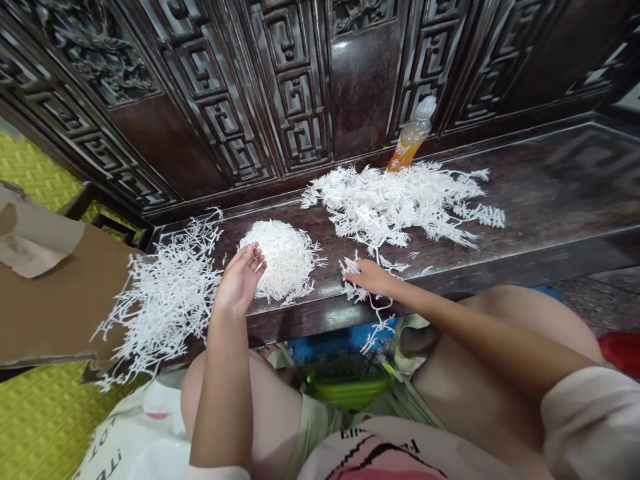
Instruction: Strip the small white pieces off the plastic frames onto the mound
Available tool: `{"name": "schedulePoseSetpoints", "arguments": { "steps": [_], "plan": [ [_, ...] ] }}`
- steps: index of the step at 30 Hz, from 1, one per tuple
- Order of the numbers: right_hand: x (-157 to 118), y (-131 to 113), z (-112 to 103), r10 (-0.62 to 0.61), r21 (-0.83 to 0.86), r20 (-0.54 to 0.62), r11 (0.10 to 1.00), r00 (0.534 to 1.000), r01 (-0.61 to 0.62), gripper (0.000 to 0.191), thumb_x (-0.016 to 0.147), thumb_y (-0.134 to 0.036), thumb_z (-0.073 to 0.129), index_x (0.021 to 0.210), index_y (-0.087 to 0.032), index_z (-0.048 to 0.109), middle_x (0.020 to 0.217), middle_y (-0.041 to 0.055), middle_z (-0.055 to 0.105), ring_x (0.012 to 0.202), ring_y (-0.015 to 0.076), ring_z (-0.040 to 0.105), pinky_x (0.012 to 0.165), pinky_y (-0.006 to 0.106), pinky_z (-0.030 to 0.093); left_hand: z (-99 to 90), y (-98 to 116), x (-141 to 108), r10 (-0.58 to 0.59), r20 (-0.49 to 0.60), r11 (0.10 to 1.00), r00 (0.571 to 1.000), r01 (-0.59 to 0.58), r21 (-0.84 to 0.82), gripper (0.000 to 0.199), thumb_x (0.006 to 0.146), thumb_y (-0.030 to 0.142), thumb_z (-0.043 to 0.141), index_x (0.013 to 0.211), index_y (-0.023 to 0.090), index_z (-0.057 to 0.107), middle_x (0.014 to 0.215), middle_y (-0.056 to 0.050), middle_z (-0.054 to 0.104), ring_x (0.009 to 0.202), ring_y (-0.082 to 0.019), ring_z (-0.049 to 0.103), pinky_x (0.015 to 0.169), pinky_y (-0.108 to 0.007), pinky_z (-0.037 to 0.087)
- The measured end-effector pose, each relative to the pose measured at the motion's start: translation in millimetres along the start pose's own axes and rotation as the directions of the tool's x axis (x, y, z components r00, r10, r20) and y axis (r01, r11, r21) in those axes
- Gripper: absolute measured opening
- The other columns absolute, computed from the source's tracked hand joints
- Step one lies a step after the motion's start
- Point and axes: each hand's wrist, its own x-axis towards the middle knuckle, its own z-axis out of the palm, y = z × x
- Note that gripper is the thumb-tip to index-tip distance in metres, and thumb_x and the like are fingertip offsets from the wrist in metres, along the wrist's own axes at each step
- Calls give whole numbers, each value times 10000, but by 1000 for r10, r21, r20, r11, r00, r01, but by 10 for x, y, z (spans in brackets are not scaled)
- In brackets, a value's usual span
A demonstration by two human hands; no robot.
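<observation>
One bottle [412, 135] holds orange liquid [404, 154].

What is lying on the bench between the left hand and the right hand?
The head view shows the round white pile beside the left hand, then a strip of bare dark wooden bench before the right hand.

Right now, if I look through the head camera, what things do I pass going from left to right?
Brown cardboard sheet or box → loose pile of thin white branching pieces → round mound of short white bits → clear bottle of orange drink → red thing at the edge.
</observation>
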Motion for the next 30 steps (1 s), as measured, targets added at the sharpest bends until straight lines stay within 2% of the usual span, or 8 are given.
{"name": "schedulePoseSetpoints", "arguments": {
  "steps": [5, 12, 16, 20, 25, 30],
  "plan": [
    [-2, 0, -2, -6, 10, 5, 1000, 1000, 6, 223, 737, -322, 440, 628, -149, 530, 680, 55, 598, 681, 159, 547, 617, 210, 362, 9, -44, 18, 26, 15, 998, 1000, -27, 58, 152, 669, 266, 614, 763, 147, 603, 689, -9, 534, 659, -79, 500, 671, -224, 402],
    [3, 25, 24, -17, -4, 2, 1000, 1000, 17, 238, 738, -347, 432, 640, -152, 528, 696, 58, 598, 679, 165, 544, 605, 216, 358, 1, -128, 49, 89, -86, 982, 992, -73, 172, 214, 653, 307, 622, 745, 114, 613, 689, -14, 536, 637, -65, 491, 679, -227, 398],
    [-5, 9, 13, -14, -21, 12, 1000, 1000, 15, 244, 741, -345, 427, 638, -151, 533, 708, 63, 599, 680, 166, 542, 595, 216, 349, 14, -139, 49, 89, -111, 983, 990, -69, 172, 193, 642, 291, 628, 705, 112, 599, 728, -18, 546, 623, -54, 482, 671, -223, 396],
    [-12, -2, 11, -20, -33, 11, 999, 1000, 20, 237, 739, -341, 431, 653, -148, 538, 725, 68, 603, 691, 168, 542, 600, 216, 346, 29, -152, 69, 104, -146, 982, 984, -77, 175, 161, 628, 260, 629, 661, 112, 574, 687, -9, 528, 598, -54, 469, 618, -212, 389],
    [-17, -10, 18, -15, -11, 16, 1000, 1000, 15, 226, 737, -321, 426, 651, -151, 548, 700, 55, 605, 684, 160, 544, 597, 207, 347, 44, -143, 77, 20, -103, 997, 994, -13, 70, 137, 619, 230, 613, 637, 118, 535, 633, 7, 492, 576, -54, 455, 599, -210, 388],
    [-24, -21, 11, -25, -18, 19, 1000, 1000, 25, 220, 735, -312, 432, 637, -149, 543, 691, 57, 604, 673, 162, 543, 599, 212, 354, 16, -163, 98, 81, -144, 993, 986, -67, 98, 99, 608, 185, 576, 589, 130, 496, 578, 32, 446, 530, -39, 417, 552, -192, 358]
  ]
}}
